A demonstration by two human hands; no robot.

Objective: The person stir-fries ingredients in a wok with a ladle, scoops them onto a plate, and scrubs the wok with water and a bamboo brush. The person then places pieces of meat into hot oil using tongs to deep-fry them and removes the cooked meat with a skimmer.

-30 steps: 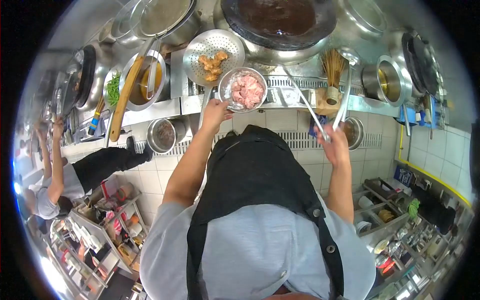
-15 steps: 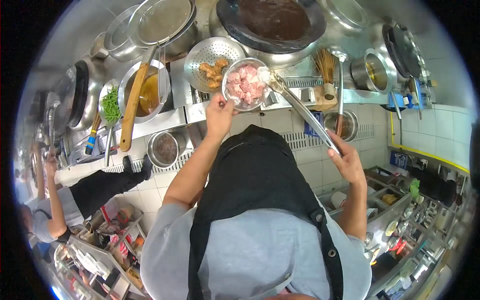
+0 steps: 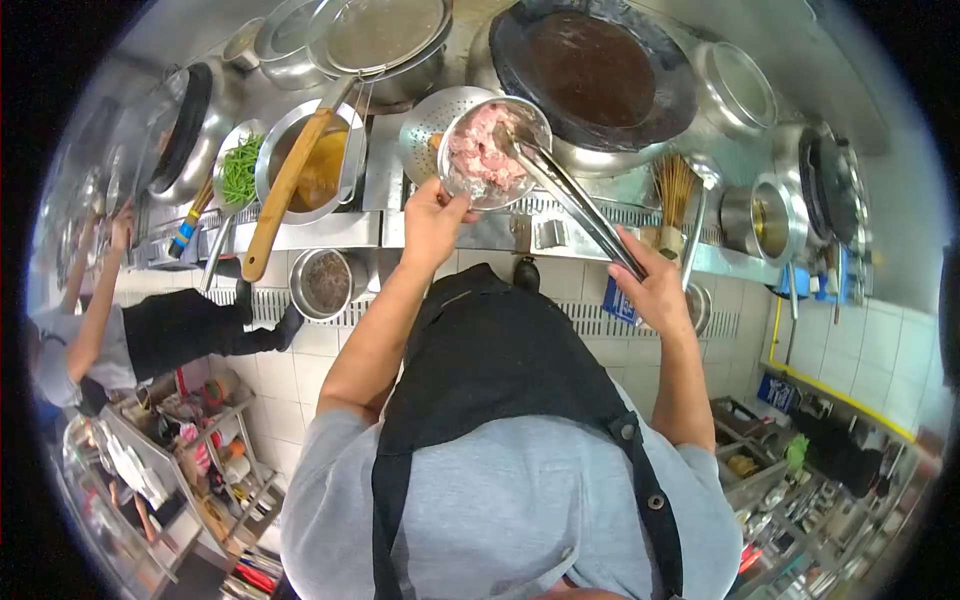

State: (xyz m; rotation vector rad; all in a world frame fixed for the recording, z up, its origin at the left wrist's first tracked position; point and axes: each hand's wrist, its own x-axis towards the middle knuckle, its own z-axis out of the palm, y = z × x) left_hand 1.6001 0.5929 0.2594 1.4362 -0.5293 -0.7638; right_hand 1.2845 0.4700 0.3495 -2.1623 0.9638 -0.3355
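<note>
My left hand (image 3: 435, 222) pinches the near rim of a metal bowl (image 3: 537, 118) and tilts it a little. Pale pink chunks of raw meat (image 3: 478, 150) with a whitish coating fill much of the bowl. From the right, my right hand (image 3: 652, 285) is closed around the end of long metal tongs (image 3: 583, 205). Their tips are in the meat, partly hidden by it. Behind the bowl lies a perforated strainer (image 3: 418, 130), mostly covered; a bit of browned food shows at its edge.
A large wok (image 3: 590, 70) holds dark liquid at the back. On the left are a pot (image 3: 315, 160) of yellowish liquid, a wooden-handled strainer (image 3: 290, 190) and green vegetables (image 3: 240, 168). A bamboo brush (image 3: 672, 190) and a ladle (image 3: 700, 200) stand right. Another person (image 3: 90, 330) is far left.
The tongs' tips have moved left, from the bowl's right edge into the meat. The bowl now hides more of the strainer and its browned food. The whole view has shifted slightly.
</note>
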